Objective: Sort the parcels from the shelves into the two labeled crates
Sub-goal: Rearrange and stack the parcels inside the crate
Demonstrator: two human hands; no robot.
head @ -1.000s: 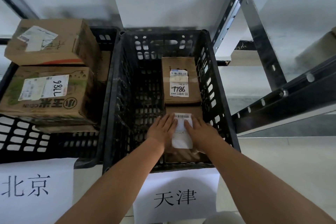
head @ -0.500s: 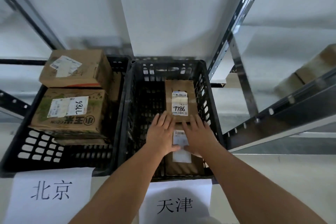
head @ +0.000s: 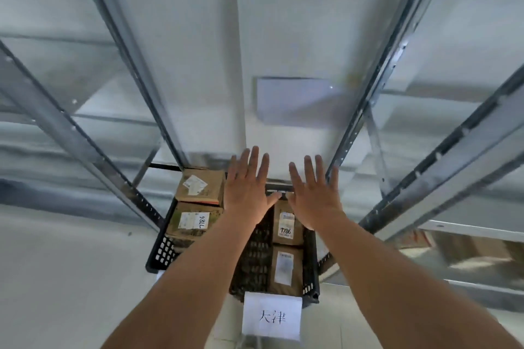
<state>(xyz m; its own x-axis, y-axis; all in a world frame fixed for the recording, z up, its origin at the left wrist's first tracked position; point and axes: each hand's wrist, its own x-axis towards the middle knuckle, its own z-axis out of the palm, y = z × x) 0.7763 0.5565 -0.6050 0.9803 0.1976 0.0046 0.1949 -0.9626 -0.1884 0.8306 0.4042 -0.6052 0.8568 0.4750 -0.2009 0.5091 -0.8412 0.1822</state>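
Note:
Two black crates stand on the floor below me. The right crate [head: 311, 263] carries a white label [head: 272, 316] and holds two brown parcels: the far one marked T786 [head: 286, 225] and a near one [head: 285, 269]. In the left crate [head: 163, 249] lie two cardboard boxes, the nearer one [head: 192, 221] with a white sticker and the farther one [head: 198, 185]. My left hand [head: 248, 190] and my right hand [head: 314, 195] are raised above the crates, fingers straight and spread, holding nothing.
Grey metal shelf uprights [head: 124, 45] rise at left and right [head: 397, 65] against a pale wall. A shelf at the lower right [head: 467, 252] holds blurred brown parcels. Bare floor [head: 71, 278] lies to the left of the crates.
Both hands let go of the near parcel in the right crate and rose, fingers spread. The view pulled up and back, so the crates look smaller and the shelves fill the frame.

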